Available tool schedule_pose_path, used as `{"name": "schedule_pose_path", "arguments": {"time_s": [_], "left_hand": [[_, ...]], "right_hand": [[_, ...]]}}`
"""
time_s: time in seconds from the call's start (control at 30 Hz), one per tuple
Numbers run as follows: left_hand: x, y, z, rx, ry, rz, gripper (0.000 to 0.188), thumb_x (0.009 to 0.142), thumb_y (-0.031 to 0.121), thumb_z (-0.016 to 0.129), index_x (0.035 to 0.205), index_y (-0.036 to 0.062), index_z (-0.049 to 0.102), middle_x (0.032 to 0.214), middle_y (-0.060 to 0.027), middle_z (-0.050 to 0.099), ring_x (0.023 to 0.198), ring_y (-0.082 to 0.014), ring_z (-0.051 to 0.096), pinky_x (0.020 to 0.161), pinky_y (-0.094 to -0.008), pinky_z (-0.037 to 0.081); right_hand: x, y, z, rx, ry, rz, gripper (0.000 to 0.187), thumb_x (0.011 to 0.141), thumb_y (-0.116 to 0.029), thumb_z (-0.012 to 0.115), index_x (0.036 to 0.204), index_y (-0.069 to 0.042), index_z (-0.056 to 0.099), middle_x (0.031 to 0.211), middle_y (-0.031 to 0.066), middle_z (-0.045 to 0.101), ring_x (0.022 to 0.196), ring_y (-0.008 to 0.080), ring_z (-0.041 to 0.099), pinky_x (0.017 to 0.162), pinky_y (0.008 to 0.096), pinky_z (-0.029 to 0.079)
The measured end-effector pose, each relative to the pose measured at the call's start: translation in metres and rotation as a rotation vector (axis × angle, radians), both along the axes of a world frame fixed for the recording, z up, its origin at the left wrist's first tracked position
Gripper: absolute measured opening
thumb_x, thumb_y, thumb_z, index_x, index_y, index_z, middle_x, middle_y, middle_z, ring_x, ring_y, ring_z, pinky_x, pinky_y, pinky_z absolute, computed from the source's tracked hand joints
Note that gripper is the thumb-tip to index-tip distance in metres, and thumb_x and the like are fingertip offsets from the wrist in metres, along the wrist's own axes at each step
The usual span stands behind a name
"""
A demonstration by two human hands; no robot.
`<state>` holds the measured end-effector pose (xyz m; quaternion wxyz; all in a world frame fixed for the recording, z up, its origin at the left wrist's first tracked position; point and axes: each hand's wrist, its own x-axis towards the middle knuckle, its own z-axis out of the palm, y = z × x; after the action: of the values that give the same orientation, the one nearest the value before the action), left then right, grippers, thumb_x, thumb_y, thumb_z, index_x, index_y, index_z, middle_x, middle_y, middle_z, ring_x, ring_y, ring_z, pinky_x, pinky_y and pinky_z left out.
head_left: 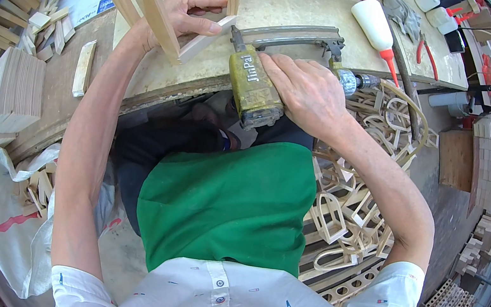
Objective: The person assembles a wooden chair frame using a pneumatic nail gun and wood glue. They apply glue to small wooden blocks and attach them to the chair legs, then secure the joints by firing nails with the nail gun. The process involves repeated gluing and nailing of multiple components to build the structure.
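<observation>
My right hand (309,93) is wrapped round a yellow pneumatic nail gun (254,90), its long magazine reaching over the workbench (172,87). The gun's nose meets, or nearly meets, the corner of a pale wooden frame (204,39) with upright slats. My left hand (190,13) reaches behind a tall slat and closes over the frame's crosspiece, thumb on the near side. Part of that hand is hidden by the wood. An air hose fitting (348,81) joins the gun next to my right hand.
A white glue bottle (372,22) with a red nozzle lies on the bench, near red-handled pliers (428,57) and a grey glove (402,16). Stacked wooden pieces (14,94) stand at left. Looped wooden parts (351,215) pile below on the right, beside the hose.
</observation>
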<state>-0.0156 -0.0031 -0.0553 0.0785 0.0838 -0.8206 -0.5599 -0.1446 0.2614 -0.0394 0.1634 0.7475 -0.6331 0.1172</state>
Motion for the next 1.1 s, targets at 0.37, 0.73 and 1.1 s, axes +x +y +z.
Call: {"name": "schedule_pose_path", "arguments": {"time_s": [0.37,0.73,1.1], "left_hand": [[-0.002,-0.001,0.0,0.027,0.006,-0.052,0.063,0.077,0.022,0.075,0.133,0.0007,0.053,0.141,-0.0035,0.042,0.127,-0.0204,0.046,0.108,-0.0307,0.035],[0.023,0.015,0.021,0.21,-0.01,0.181,0.057,0.096,0.027,0.056,0.142,-0.0012,0.039,0.143,-0.0142,0.045,0.125,-0.0231,0.049,0.107,-0.0335,0.036],[0.094,0.073,0.026,-0.109,0.108,0.546,0.039,0.091,0.016,0.065,0.124,-0.0049,0.056,0.117,-0.0139,0.062,0.107,-0.0198,0.06,0.095,-0.0336,0.046]], "right_hand": [[0.002,0.004,0.008,0.047,-0.039,-0.056,0.052,0.068,-0.001,0.063,0.12,0.0,0.056,0.104,0.0099,0.063,0.084,0.0258,0.065,0.073,0.0356,0.052],[-0.042,-0.024,0.12,0.103,-0.955,-0.515,0.035,0.083,-0.027,0.07,0.082,0.006,0.061,0.063,0.0094,0.062,0.054,0.0148,0.063,0.054,0.0284,0.052],[-0.119,-0.054,-0.005,-0.05,-1.766,-0.442,0.03,0.083,-0.025,0.07,0.087,0.005,0.07,0.077,0.0126,0.069,0.067,0.0201,0.066,0.062,0.0341,0.052]]}}
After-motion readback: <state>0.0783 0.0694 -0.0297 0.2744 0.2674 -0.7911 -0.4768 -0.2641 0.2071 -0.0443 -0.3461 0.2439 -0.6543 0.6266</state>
